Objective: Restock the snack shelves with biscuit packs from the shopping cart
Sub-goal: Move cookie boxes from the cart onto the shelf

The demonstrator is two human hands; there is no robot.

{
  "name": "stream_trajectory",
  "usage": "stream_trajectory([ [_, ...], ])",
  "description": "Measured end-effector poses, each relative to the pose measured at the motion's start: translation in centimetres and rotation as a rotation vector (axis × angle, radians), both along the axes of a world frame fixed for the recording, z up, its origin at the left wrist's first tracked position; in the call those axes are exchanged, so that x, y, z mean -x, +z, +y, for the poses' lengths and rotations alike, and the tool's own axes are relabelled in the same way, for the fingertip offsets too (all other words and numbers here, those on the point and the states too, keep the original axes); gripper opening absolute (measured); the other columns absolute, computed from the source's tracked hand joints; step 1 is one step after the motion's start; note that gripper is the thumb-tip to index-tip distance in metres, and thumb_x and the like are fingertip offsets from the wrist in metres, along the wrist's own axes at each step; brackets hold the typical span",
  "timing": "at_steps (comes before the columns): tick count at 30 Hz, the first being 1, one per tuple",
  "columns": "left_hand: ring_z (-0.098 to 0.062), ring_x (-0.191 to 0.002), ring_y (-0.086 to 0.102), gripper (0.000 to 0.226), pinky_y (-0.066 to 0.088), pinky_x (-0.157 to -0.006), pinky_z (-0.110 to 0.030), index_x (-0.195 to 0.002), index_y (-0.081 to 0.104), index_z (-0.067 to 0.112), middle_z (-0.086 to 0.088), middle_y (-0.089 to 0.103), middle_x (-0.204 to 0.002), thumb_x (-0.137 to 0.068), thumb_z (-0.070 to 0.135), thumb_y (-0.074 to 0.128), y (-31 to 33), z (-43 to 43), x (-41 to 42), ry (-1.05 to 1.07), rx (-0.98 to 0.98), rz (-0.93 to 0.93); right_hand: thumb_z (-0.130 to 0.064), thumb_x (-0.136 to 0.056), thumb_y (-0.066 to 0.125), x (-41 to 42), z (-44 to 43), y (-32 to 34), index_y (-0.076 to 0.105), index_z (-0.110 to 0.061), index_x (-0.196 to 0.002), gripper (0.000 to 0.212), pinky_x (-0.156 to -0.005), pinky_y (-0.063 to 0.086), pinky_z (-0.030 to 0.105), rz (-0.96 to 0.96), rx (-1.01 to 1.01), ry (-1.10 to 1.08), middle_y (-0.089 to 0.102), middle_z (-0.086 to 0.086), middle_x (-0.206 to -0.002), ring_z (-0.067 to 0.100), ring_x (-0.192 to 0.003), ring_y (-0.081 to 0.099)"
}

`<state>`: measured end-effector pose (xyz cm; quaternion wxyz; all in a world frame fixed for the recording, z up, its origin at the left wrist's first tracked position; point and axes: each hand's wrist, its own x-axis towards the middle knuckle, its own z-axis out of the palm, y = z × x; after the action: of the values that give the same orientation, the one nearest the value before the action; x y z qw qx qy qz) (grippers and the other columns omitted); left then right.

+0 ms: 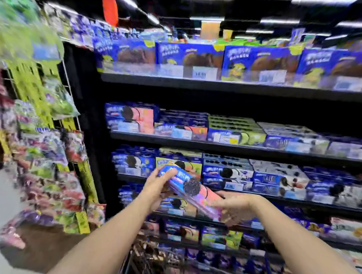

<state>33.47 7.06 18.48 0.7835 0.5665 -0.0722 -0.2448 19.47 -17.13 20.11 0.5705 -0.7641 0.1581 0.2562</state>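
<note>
Black metal shelving (220, 87) in several tiers. Top tier: tall blue cardboard boxes with brown cake pictures (188, 55), upright side by side along the front edge, white price tags (204, 72) on its lip. Next tier down: flat blue-and-pink biscuit boxes (133, 117) stacked at the left end, green-topped blue boxes (235, 129) mid-shelf. Third tier: blue boxes showing black sandwich biscuits (226, 172). Lower tiers blurred.
</note>
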Motion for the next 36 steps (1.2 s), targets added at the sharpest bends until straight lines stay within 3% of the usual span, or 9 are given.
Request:
stream_trajectory([
  [5,-0.024,-0.078,0.068,0.084,0.056,-0.073,-0.043,-0.125,0.051,0.017,-0.008,0.073,-0.091,-0.056,0.038,0.094,5.4,0.1,-2.6,0.088,0.131,-0.090,-0.035,-0.075,0.088,-2.4,0.0,3.6,0.060,-0.018,-0.120,0.056,-0.085,0.058,0.036,-0.174,-0.226,-0.182,0.075,0.005,-0.110,0.032,-0.107,0.071],
  [11,-0.025,-0.093,0.073,0.065,0.060,-0.081,-0.040,-0.119,0.048,0.016,-0.018,0.070,-0.117,-0.073,0.036,0.089,8.8,-0.1,-5.7,0.060,0.172,-0.277,-0.028,-0.068,0.091,-5.1,0.0,7.3,0.064,0.004,-0.123,0.068,-0.099,0.054,0.039,-0.427,-0.108,-0.286,0.073,0.017,-0.116,0.022,-0.104,0.072],
  [15,-0.029,-0.104,0.072,0.077,0.058,-0.092,-0.046,-0.122,0.051,0.020,-0.015,0.068,-0.122,-0.063,0.054,0.088,11.6,0.5,-7.7,0.041,0.080,-0.483,-0.049,-0.064,0.093,-6.4,-0.7,9.7,0.074,-0.009,-0.112,0.065,-0.097,0.048,0.046,-0.577,0.052,-0.286,0.073,0.016,-0.115,0.029,-0.099,0.065],
  [19,-0.014,-0.103,0.072,0.064,0.058,-0.076,-0.022,-0.125,0.053,0.028,0.002,0.070,-0.118,-0.073,0.046,0.086,14.2,1.0,-9.5,0.027,0.015,-0.644,-0.067,-0.061,0.085,-7.3,-0.8,12.4,0.072,-0.027,-0.113,0.067,-0.088,0.049,0.032,-0.715,0.261,-0.306,0.077,-0.005,-0.104,0.013,-0.096,0.070],
  [24,0.008,-0.100,0.065,0.042,0.047,-0.081,-0.009,-0.117,0.061,0.045,0.025,0.071,-0.107,-0.082,0.037,0.082,14.8,0.9,-11.0,0.047,-0.253,-0.860,-0.047,-0.070,0.088,-8.7,-1.9,14.6,0.064,-0.031,-0.124,0.060,-0.076,0.050,0.013,-0.824,0.391,-0.355,0.076,-0.016,-0.104,0.003,-0.095,0.071],
  [29,0.017,-0.092,0.060,0.030,0.042,-0.070,-0.003,-0.104,0.059,0.050,0.030,0.068,-0.095,-0.084,0.038,0.079,13.9,-0.4,-12.9,0.043,-0.465,-0.921,-0.039,-0.077,0.085,-11.3,-3.3,14.9,0.061,-0.028,-0.124,0.054,-0.082,0.053,0.026,-0.772,0.559,-0.317,0.076,-0.012,-0.103,0.008,-0.095,0.071],
  [31,0.012,-0.089,0.062,0.029,0.041,-0.067,-0.005,-0.108,0.059,0.043,0.024,0.068,-0.094,-0.085,0.040,0.078,14.1,-1.2,-13.7,0.041,-0.539,-0.926,-0.040,-0.079,0.084,-12.6,-3.8,15.0,0.063,-0.024,-0.117,0.047,-0.077,0.051,0.024,-0.744,0.622,-0.305,0.075,-0.010,-0.101,0.010,-0.093,0.071],
  [34,-0.011,-0.090,0.064,0.029,0.044,-0.071,-0.027,-0.103,0.059,0.027,0.007,0.070,-0.099,-0.086,0.044,0.075,14.7,-2.5,-14.9,0.065,-0.700,-0.944,-0.044,-0.080,0.082,-14.3,-4.6,15.2,0.064,-0.024,-0.106,0.037,-0.067,0.048,0.017,-0.684,0.714,-0.292,0.071,-0.009,-0.095,0.018,-0.090,0.068],
  [36,-0.020,-0.091,0.062,0.034,0.043,-0.072,-0.032,-0.101,0.056,0.019,-0.001,0.068,-0.101,-0.088,0.045,0.073,15.0,-3.4,-15.4,0.088,-0.805,-0.935,-0.048,-0.082,0.078,-15.1,-5.0,15.1,0.062,-0.020,-0.120,0.050,-0.078,0.054,0.025,-0.667,0.756,-0.258,0.072,-0.001,-0.103,0.023,-0.094,0.067],
])
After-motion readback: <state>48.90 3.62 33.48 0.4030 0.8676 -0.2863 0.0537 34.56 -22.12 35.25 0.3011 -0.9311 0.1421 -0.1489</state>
